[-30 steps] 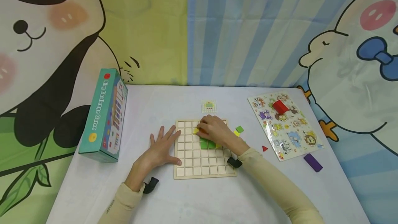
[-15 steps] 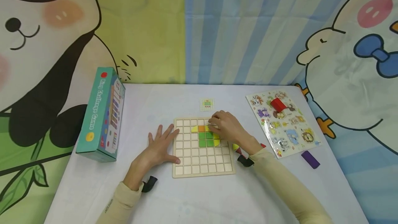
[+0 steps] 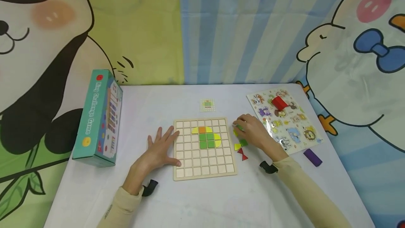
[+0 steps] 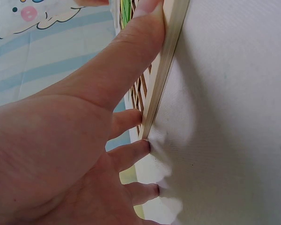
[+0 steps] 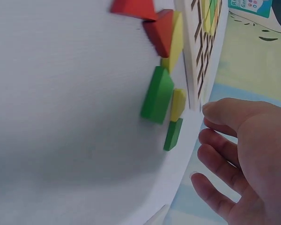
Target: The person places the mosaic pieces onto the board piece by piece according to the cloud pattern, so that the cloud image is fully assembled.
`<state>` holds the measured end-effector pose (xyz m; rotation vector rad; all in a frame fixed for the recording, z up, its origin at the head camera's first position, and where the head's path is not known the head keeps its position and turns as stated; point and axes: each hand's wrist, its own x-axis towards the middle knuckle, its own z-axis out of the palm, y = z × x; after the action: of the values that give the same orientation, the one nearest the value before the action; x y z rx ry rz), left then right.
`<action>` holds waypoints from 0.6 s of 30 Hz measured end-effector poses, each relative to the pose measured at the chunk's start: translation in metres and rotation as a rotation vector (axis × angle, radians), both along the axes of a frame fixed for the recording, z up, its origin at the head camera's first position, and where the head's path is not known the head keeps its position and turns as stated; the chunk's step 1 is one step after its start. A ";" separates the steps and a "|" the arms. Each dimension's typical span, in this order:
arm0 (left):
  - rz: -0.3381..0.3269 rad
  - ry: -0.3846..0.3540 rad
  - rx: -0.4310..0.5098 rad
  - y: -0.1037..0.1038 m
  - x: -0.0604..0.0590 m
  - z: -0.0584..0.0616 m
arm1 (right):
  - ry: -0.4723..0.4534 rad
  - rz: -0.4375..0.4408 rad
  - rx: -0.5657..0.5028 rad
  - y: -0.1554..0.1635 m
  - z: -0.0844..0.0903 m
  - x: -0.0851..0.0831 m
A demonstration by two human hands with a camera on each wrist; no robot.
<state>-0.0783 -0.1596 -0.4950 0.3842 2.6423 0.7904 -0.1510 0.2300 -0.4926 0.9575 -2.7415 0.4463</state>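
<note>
A wooden grid board point(image 3: 188, 164) lies at the middle of the table. Set in it are several green squares point(image 3: 207, 140), an orange square point(image 3: 202, 130) and yellow rounded pieces point(image 3: 217, 140). My left hand point(image 3: 158, 154) rests at the board's left edge with fingers spread and thumb on the rim. My right hand point(image 3: 253, 131) hovers just right of the board, fingers loosely bent with nothing held. Under and beside it lie loose green pieces point(image 5: 158, 96), yellow pieces point(image 5: 178, 104) and red triangles point(image 5: 160, 32), partly hidden by that hand in the head view.
A small pattern card point(image 3: 207, 105) lies behind the board. A tall teal game box point(image 3: 95, 115) stands at the left. On the right is an animal picture board point(image 3: 267, 117) with a red block point(image 3: 280, 103) on it, and a purple block point(image 3: 313, 157) beside it.
My right hand has left the board and moved right to the loose pieces, uncovering the coloured pieces set in the grid. My left hand has stayed at the board's left edge.
</note>
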 end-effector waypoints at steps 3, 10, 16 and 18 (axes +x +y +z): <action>0.000 0.003 0.005 0.000 0.001 0.000 | -0.008 0.004 -0.009 0.007 0.000 0.007; 0.000 0.002 0.008 0.000 0.001 0.001 | -0.041 -0.006 0.015 0.019 0.002 0.027; -0.007 0.006 0.012 0.000 0.000 0.001 | -0.088 -0.015 0.041 0.028 0.005 0.042; -0.005 0.005 0.008 0.000 0.000 0.000 | -0.112 -0.018 0.055 0.029 0.005 0.046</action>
<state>-0.0782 -0.1596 -0.4947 0.3950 2.6425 0.7992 -0.1050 0.2591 -0.4872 0.9477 -2.8740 0.4357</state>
